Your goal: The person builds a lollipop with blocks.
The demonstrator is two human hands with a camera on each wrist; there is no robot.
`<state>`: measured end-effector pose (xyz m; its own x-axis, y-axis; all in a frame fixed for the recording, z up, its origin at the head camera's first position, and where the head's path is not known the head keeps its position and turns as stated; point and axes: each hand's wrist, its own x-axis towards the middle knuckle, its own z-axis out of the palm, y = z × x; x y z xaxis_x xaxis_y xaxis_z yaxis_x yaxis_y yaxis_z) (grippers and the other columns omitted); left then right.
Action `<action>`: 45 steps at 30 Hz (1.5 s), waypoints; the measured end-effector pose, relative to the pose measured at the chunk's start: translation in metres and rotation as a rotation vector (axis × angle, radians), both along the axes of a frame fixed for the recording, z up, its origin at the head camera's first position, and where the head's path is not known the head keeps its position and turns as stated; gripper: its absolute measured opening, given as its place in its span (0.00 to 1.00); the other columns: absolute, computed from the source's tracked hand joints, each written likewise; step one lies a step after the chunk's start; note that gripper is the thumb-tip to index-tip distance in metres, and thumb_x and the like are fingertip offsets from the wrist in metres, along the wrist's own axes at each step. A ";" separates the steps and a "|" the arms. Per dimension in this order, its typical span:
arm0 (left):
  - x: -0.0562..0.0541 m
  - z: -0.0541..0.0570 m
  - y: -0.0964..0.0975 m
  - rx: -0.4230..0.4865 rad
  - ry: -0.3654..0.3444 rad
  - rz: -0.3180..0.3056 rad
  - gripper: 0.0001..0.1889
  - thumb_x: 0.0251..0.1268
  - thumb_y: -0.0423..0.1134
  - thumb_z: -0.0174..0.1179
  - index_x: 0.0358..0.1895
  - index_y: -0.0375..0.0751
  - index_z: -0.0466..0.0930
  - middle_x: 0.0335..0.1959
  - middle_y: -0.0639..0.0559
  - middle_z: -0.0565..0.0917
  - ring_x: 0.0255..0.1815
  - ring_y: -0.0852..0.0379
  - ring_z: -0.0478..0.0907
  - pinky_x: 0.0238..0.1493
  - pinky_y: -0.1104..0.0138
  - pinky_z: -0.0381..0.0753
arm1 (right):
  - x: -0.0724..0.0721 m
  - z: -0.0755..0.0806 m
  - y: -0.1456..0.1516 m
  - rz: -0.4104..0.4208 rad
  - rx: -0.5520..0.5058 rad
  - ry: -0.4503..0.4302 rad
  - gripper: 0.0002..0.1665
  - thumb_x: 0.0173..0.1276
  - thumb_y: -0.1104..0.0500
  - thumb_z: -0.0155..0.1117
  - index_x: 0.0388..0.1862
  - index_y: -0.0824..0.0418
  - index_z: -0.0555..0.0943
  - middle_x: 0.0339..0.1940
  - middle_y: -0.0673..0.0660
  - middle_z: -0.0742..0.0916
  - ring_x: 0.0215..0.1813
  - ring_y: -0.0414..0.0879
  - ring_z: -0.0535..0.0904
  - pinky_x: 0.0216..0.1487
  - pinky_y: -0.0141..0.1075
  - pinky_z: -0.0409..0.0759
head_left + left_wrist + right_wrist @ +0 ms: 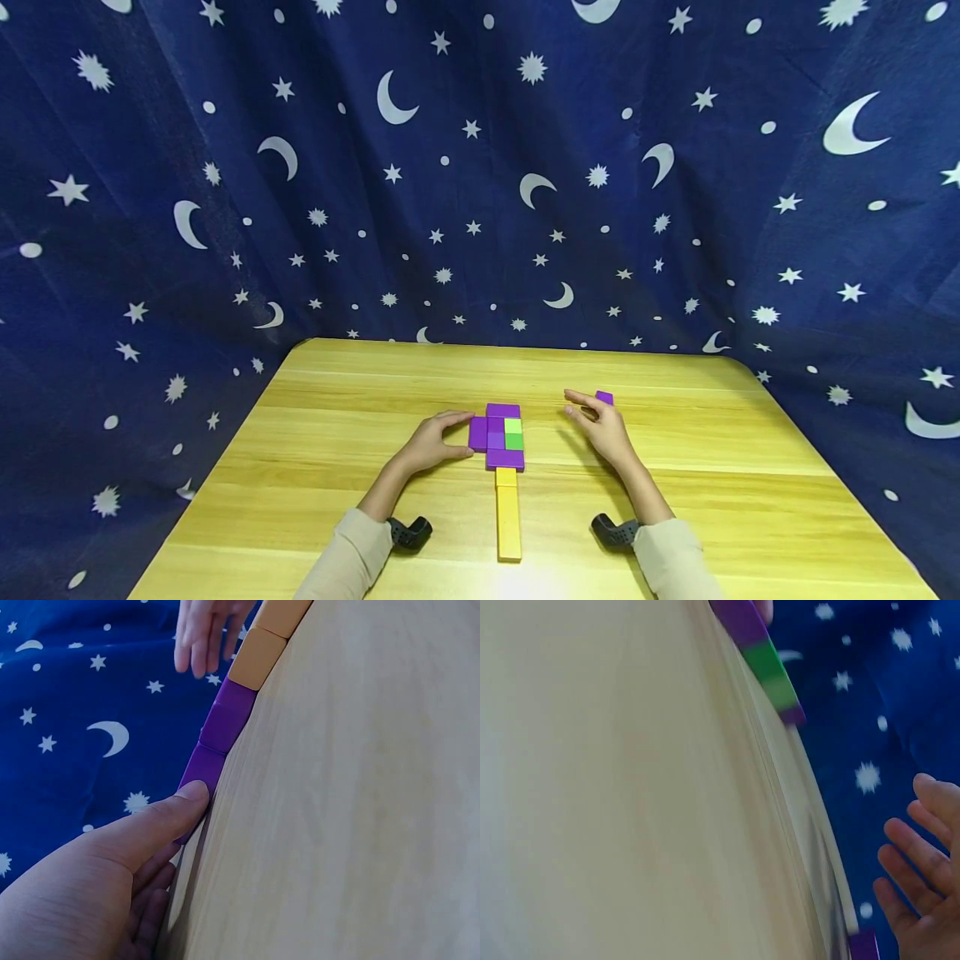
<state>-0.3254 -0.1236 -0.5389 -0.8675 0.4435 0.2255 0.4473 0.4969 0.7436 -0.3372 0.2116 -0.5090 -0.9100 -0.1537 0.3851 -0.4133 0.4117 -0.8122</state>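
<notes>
Purple, green and yellow blocks lie flat on the wooden table, joined edge to edge. My left hand (430, 444) pinches the purple block (478, 435) on the left side of the group, thumb at its near corner and a finger at its far corner. In the left wrist view the thumb (193, 793) touches that block's edge. Beside it are another purple block (496, 439) and the green blocks (513, 440). My right hand (607, 435) is apart from the group, fingers spread and holding nothing. A loose purple block (604, 397) lies just beyond it.
Further purple blocks close the group at the far side (503, 410) and near side (505, 459). A yellow strip of blocks (508, 521) runs from it towards me. A blue curtain (480, 208) with moons and stars hangs behind the wooden table (360, 375).
</notes>
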 end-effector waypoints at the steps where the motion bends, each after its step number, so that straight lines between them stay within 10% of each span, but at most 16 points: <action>1: 0.000 0.000 0.000 0.000 -0.001 0.000 0.34 0.50 0.50 0.68 0.62 0.42 0.71 0.61 0.47 0.72 0.63 0.48 0.65 0.63 0.55 0.64 | -0.001 0.001 0.005 -0.022 0.011 0.006 0.23 0.64 0.55 0.62 0.55 0.66 0.78 0.53 0.60 0.81 0.56 0.55 0.74 0.55 0.44 0.73; 10: 0.001 -0.002 0.000 0.006 -0.010 0.000 0.35 0.51 0.51 0.68 0.62 0.42 0.71 0.60 0.48 0.72 0.63 0.48 0.65 0.63 0.55 0.64 | -0.006 -0.007 0.051 -0.202 -0.004 -0.105 0.32 0.62 0.53 0.65 0.63 0.65 0.71 0.60 0.68 0.74 0.57 0.63 0.73 0.53 0.43 0.76; 24: 0.000 -0.001 0.000 0.007 -0.011 0.002 0.35 0.51 0.52 0.68 0.62 0.43 0.71 0.61 0.47 0.72 0.63 0.47 0.65 0.63 0.54 0.64 | -0.011 -0.012 0.070 -0.111 0.140 -0.134 0.46 0.58 0.50 0.68 0.68 0.70 0.61 0.65 0.69 0.67 0.67 0.65 0.58 0.65 0.56 0.55; 45: 0.000 0.000 0.000 0.005 -0.026 0.004 0.35 0.50 0.51 0.68 0.63 0.42 0.70 0.61 0.47 0.71 0.64 0.47 0.64 0.63 0.54 0.64 | -0.011 -0.020 0.068 -0.143 0.273 -0.070 0.39 0.58 0.55 0.68 0.63 0.73 0.66 0.60 0.74 0.71 0.62 0.68 0.61 0.63 0.58 0.57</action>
